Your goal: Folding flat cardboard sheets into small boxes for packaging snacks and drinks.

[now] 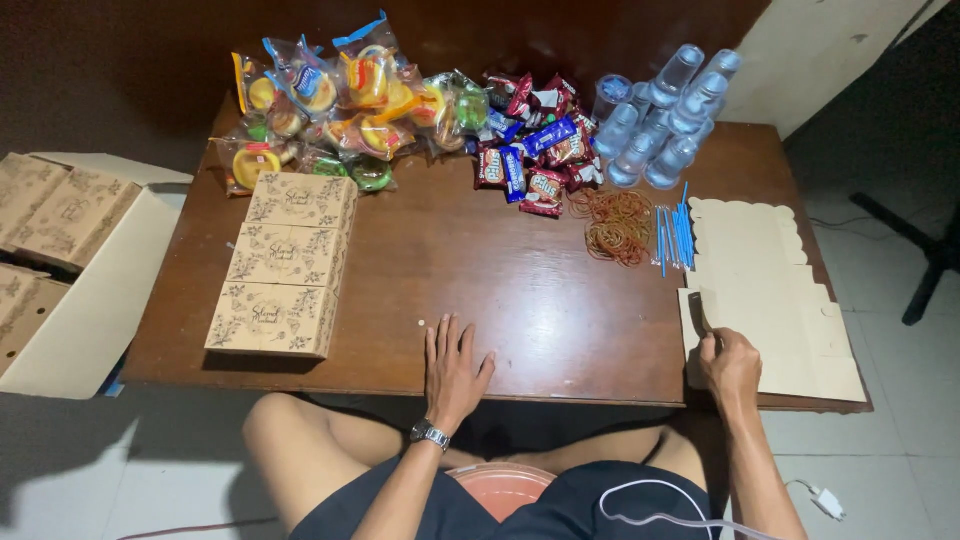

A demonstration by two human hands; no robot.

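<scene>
My left hand lies flat on the brown wooden table near its front edge, fingers apart, a watch on the wrist. My right hand rests at the lower left corner of a stack of flat unfolded cardboard box blanks on the table's right side, pinching the edge of the top blank. Three folded printed cardboard boxes sit in a row on the left of the table, apart from both hands.
At the back lie bagged colourful snacks, small red and blue wrapped packets, sealed plastic water cups, rubber bands and blue straws. An open carton with more printed boxes stands on the floor left.
</scene>
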